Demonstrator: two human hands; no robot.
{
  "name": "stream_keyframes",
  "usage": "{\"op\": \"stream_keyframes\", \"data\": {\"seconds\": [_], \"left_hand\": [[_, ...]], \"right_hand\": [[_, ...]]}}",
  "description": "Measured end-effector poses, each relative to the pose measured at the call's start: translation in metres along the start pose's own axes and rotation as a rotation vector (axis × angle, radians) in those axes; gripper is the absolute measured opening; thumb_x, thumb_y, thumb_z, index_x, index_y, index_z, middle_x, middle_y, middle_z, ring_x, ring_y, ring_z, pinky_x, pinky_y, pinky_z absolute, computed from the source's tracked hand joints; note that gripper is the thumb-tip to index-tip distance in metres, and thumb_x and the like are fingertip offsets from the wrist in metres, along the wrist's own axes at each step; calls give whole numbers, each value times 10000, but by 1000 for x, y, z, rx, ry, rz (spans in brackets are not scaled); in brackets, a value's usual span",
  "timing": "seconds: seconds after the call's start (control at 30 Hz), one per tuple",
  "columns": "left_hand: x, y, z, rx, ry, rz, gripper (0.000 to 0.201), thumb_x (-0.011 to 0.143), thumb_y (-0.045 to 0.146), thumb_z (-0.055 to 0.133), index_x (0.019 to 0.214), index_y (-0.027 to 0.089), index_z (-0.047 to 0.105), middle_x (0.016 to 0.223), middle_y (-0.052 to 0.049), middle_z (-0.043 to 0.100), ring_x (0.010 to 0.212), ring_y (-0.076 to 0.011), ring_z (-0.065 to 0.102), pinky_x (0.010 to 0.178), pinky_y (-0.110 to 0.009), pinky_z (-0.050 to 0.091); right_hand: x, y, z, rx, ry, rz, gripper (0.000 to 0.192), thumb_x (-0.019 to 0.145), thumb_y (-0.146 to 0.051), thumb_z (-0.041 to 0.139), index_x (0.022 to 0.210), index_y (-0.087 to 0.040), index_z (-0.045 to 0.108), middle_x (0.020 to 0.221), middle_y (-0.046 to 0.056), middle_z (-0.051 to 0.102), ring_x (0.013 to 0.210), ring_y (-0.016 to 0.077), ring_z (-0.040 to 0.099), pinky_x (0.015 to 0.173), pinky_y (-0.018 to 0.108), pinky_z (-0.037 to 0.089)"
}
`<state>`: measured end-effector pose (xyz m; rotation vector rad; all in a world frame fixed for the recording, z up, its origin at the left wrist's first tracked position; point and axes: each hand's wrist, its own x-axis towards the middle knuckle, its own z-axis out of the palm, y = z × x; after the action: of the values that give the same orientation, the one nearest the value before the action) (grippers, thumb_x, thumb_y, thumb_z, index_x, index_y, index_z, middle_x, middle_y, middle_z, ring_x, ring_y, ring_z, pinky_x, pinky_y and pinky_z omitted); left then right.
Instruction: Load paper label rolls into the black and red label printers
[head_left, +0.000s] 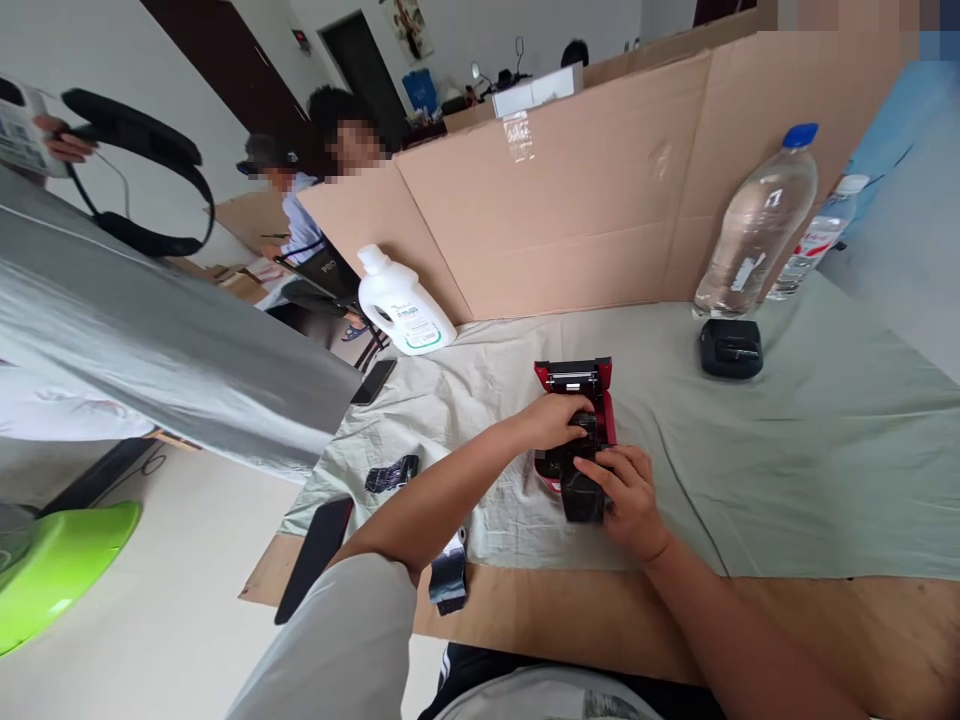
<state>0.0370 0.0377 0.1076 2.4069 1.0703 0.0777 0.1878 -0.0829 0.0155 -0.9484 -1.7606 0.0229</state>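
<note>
A small red-and-black device (pixel 606 432), which looks like a label printer, lies on the cloth in front of me with its lid (pixel 574 376) raised at the far end. My left hand (pixel 556 420) reaches in from the left, its fingers closed on a dark roll (pixel 583 424) inside the body. From the roll's side, a wide black strip (pixel 582 500) hangs toward me over the near end. My right hand (pixel 628 492) holds this strip at its right edge, fingers bent over the top. The fingers partly cover the roll and the device's inside.
Left on the cloth (pixel 825 450) lie a dark crumpled strip (pixel 391 474), a black-and-silver roll (pixel 448 575) and two phones (pixel 315 560) (pixel 375 382). A white jug (pixel 405 305), clear bottles (pixel 765 225) and a black case (pixel 731 349) stand before a cardboard screen (pixel 555 230). People sit beyond.
</note>
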Motion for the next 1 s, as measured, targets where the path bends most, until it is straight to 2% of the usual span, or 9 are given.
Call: {"op": "stream_keyframes", "data": {"seconds": [0.1,0.23,0.37,0.6,0.77,0.83,0.9,0.93,1.0], "left_hand": [[2,4,7,171,10,22,352,729,140,693,1076,176,647,1152,-97,668,1093,-257,616,954,-350,472],[2,8,8,244,-6,-43,348,730,146,677,1073,185,628,1087,-76,695,1032,-260,643,916,-350,474],[-2,10,6,250,24,-108,360,731,212,701,1072,206,586,983,-39,708,954,-249,657,852,-331,479],[-5,8,12,323,60,-92,225,824,264,648,1039,199,650,1100,-64,709,1049,-258,645,982,-408,389],[8,4,18,363,18,-129,225,807,365,682,975,218,711,937,-59,752,953,-278,676,996,-454,365],[9,3,20,336,69,-110,186,820,337,666,948,214,721,922,-60,753,926,-270,679,970,-443,393],[4,2,22,223,185,-37,143,859,278,612,930,215,718,936,-49,748,901,-232,680,903,-381,449],[-1,1,23,142,279,21,151,884,261,574,925,215,712,939,-44,743,886,-208,677,862,-345,472],[-11,-1,23,-6,545,138,214,936,279,495,924,202,694,924,-53,723,870,-181,662,818,-308,494]], "right_hand": [[-1,-3,-1,-87,10,57,383,806,-181,594,1150,-328,677,940,50,589,932,239,518,853,444,451],[0,-5,-2,-107,8,57,370,766,-171,617,1095,-321,698,1046,49,595,1013,253,524,899,456,460],[2,-6,-2,-80,1,19,362,788,-146,569,1090,-300,694,1041,40,653,1084,255,544,943,459,462],[0,-4,-1,-55,-27,26,378,810,-157,539,1147,-276,664,1070,45,679,1112,252,554,968,465,462],[0,-1,-1,-73,-38,18,377,812,-184,564,1164,-283,653,1079,43,679,1120,254,557,971,463,457],[1,-1,-2,-80,-38,8,378,804,-177,567,1158,-280,650,1075,43,680,1114,258,557,960,466,458],[2,-1,-3,-81,-37,-1,365,794,-183,577,1143,-265,649,1070,53,678,1106,267,554,945,473,459],[3,-2,-3,-78,-36,-5,348,794,-200,589,1132,-253,649,1067,61,676,1105,274,551,940,479,459],[4,-3,-4,-66,-35,-12,313,798,-274,633,1107,-229,651,1062,81,670,1107,290,542,934,489,457]]}}
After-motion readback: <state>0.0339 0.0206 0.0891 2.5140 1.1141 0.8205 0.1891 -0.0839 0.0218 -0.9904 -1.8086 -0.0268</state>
